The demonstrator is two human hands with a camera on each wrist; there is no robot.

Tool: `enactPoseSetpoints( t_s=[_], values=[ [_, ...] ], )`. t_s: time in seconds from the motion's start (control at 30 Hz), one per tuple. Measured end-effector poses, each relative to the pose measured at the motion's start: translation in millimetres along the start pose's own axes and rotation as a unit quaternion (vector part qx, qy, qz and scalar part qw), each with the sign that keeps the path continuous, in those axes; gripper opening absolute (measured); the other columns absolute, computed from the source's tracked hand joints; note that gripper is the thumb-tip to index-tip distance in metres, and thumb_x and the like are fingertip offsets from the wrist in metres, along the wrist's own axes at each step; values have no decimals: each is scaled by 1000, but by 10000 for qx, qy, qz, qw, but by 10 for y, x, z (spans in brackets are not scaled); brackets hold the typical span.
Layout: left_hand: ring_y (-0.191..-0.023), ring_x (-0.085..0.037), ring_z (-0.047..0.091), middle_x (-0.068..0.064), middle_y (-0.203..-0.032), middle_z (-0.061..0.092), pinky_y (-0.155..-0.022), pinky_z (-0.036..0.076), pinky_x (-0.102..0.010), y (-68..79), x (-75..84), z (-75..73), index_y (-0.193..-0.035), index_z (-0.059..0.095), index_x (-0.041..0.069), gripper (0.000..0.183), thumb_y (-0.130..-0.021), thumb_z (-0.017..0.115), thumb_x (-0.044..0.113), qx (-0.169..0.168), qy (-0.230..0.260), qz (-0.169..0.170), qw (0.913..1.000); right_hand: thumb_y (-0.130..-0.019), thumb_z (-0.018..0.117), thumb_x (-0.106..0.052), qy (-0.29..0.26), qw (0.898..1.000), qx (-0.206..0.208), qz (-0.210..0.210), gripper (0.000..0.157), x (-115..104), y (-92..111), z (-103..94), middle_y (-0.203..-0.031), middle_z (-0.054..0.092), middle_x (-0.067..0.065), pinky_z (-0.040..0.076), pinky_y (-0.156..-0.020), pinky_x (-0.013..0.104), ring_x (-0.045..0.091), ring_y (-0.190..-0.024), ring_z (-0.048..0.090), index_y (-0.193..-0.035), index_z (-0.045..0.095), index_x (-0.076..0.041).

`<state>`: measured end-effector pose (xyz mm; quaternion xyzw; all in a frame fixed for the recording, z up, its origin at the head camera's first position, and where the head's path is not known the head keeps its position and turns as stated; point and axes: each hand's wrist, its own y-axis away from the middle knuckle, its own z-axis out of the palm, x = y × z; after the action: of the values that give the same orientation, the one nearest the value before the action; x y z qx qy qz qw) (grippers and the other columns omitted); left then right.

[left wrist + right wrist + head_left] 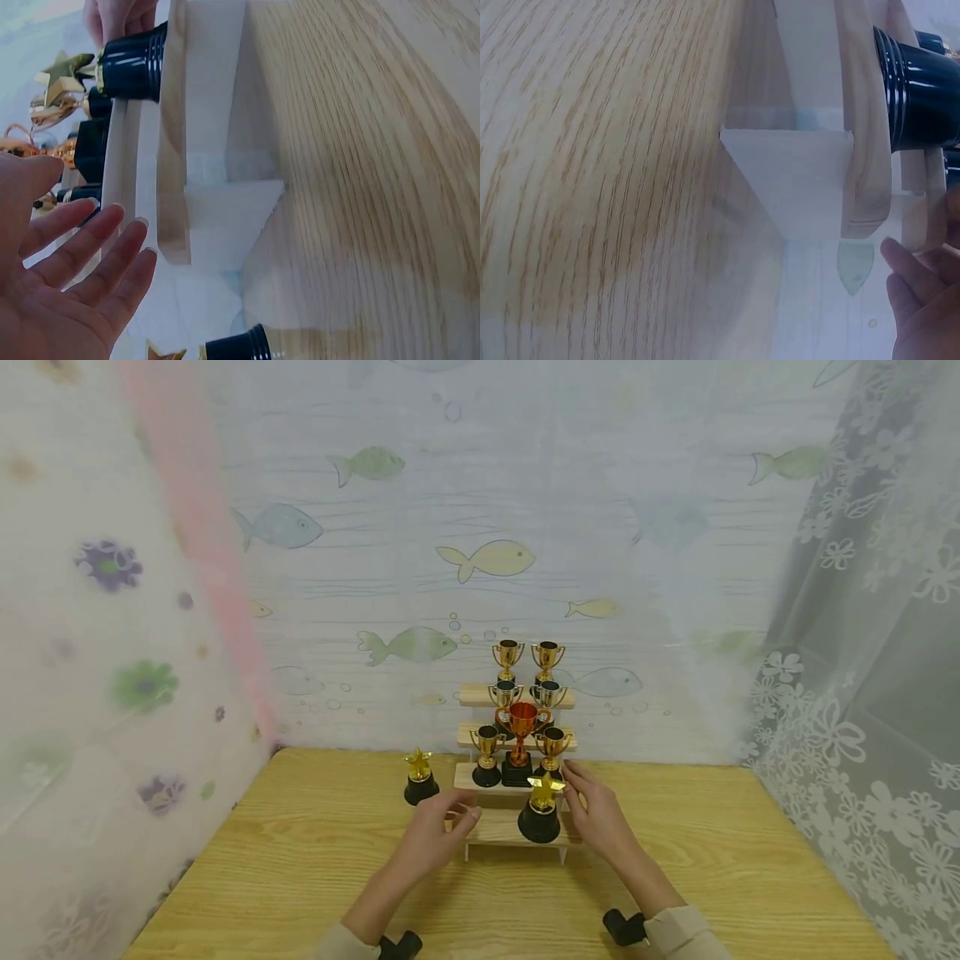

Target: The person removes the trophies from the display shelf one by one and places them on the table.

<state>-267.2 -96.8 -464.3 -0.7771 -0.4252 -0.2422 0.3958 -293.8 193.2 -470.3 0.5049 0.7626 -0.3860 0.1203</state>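
Note:
A small stepped wooden stand (491,832) holds several toy trophy cups. On its lowest step, toward the right, a gold star trophy (540,822) stands upright on a black base. My right hand (600,814) is just right of that trophy, fingertips close to the stand's end; whether they touch the step or a cup is unclear. My left hand (431,837) hovers by the stand's left end, its fingers spread and holding nothing in the left wrist view. Left of the stand, a second star trophy (421,785) stands on the table.
Above the lowest step, a copper-red cup (521,720) stands between two gold cups (487,742). Silver cups (551,695) and more gold cups (507,656) occupy the higher steps. Behind the wooden table (300,860) hangs a fish-print curtain (487,485).

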Motion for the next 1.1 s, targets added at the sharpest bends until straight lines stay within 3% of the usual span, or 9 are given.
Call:
enactPoseSetpoints(
  t_s=[0.3, 0.57, 1.1],
  values=[
    [-100, -24, 69, -13, -118, 69, -82, 59, -31, -56, 107, 132, -121, 69, 4, 24, -104, 63, 19, -284, 184, 83, 9994, -108, 50, -10, -12, 10000, -51, 27, 39, -11, -7, -16, -153, 47, 25, 42, -108, 60, 46, -139, 45, -142, 54, 10],
    [-95, -23, 71, -17, -115, 71, -78, 59, -29, -103, 170, 263, -121, 69, -3, 26, -103, 64, 16, -350, 208, 340, 9986, -109, 49, -11, -23, 9999, -77, 59, 40, -15, -5, -15, -153, 46, 24, 41, -109, 60, 46, -139, 44, -142, 53, 10],
    [-108, -20, 67, -5, -123, 70, -89, 57, -33, -231, 285, 517, -134, 66, 11, 41, -98, 71, 31, -377, -143, 1, 9992, -109, 50, -12, -5, 9999, -67, 125, 40, -7, -8, 0, -153, 47, 23, 42, -108, 60, 45, -139, 45, -142, 54, 9]
  ],
)
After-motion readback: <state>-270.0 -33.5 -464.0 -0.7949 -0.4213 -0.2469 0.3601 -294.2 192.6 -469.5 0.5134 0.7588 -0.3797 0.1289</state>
